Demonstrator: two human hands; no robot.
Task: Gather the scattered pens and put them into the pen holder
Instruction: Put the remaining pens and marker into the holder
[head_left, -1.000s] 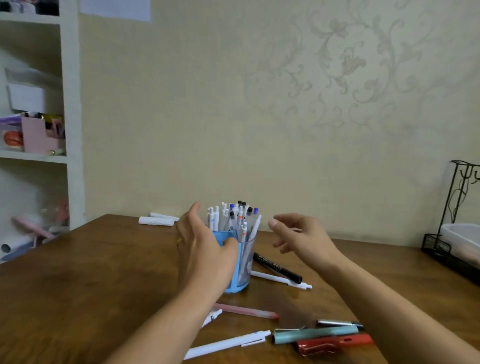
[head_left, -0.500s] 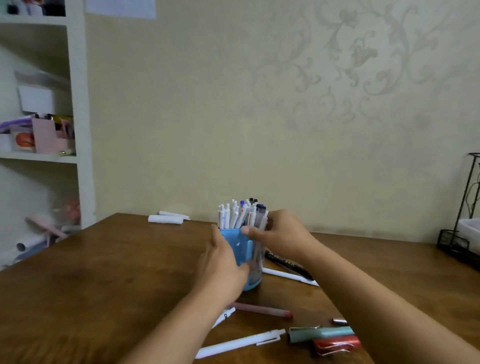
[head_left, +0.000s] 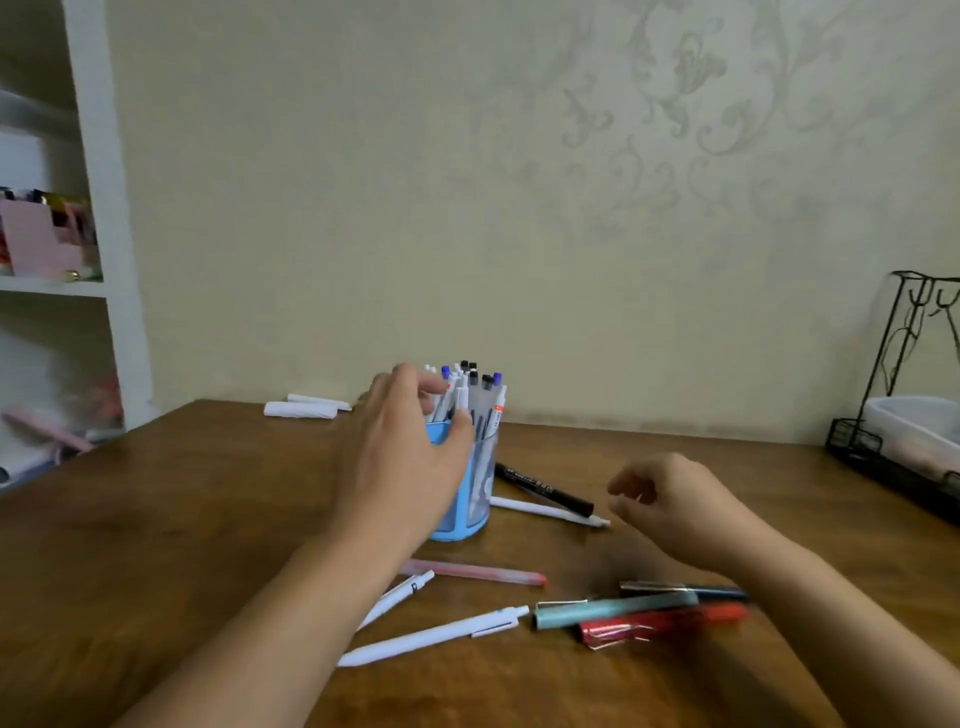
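Observation:
A blue pen holder (head_left: 470, 499) stands mid-table, filled with several upright pens (head_left: 470, 392). My left hand (head_left: 405, 457) lies against its left side, thumb on the rim, fingers spread and blurred around the far side. My right hand (head_left: 675, 504) hovers to the right with loosely curled fingers, holding nothing. Under it lie a black marker (head_left: 543, 487) and a white pen (head_left: 550, 511). Nearer me lie a pink pen (head_left: 478, 572), two white pens (head_left: 436, 635) (head_left: 397, 603), a teal pen (head_left: 615, 608), a red pen (head_left: 660, 623) and a dark pen (head_left: 680, 588).
The wooden table (head_left: 156, 519) reaches the wall. Two white rolls (head_left: 301, 409) lie at its back left. A black wire rack with a white tub (head_left: 909, 426) stands at the right edge. White shelves (head_left: 62, 286) rise at the left.
My right hand has left the holder's top and dropped right toward the table. My left hand stays on the holder. The camera tilted a little.

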